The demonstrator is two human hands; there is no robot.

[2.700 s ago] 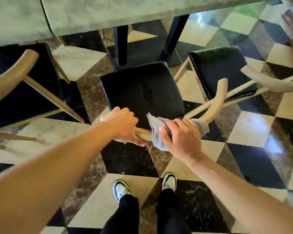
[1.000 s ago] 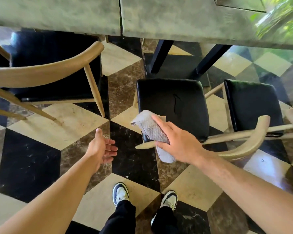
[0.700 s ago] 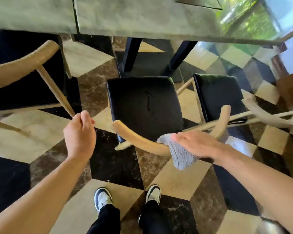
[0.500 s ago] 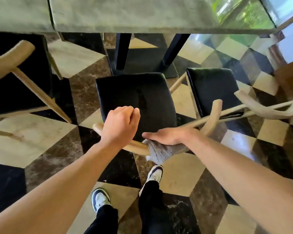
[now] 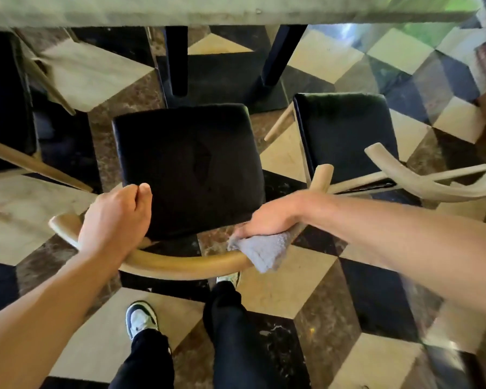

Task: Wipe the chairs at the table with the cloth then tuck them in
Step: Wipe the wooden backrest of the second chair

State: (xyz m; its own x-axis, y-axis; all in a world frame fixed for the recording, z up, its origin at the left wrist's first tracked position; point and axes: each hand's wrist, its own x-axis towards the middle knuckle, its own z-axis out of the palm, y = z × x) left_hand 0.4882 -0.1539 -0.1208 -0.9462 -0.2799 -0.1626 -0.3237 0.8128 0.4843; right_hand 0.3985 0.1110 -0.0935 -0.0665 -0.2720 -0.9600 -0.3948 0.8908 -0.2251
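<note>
Chair [image 5: 188, 169] stands pulled out short of the table [image 5: 236, 9] edge, left hand [image 5: 115, 220] gripping its backrest, right hand [image 5: 270, 217] clamping cloth [image 5: 264, 252] onto the rail; pushed crooked, it likely clips the next chair [image 5: 345, 136].

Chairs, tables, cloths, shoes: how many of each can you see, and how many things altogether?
Chairs: 3 (middle chair, right chair, left chair)
Table: 1
Cloth: 1
Shoes: 2 (left shoe, right shoe, mostly hidden)
Total: 7
</note>
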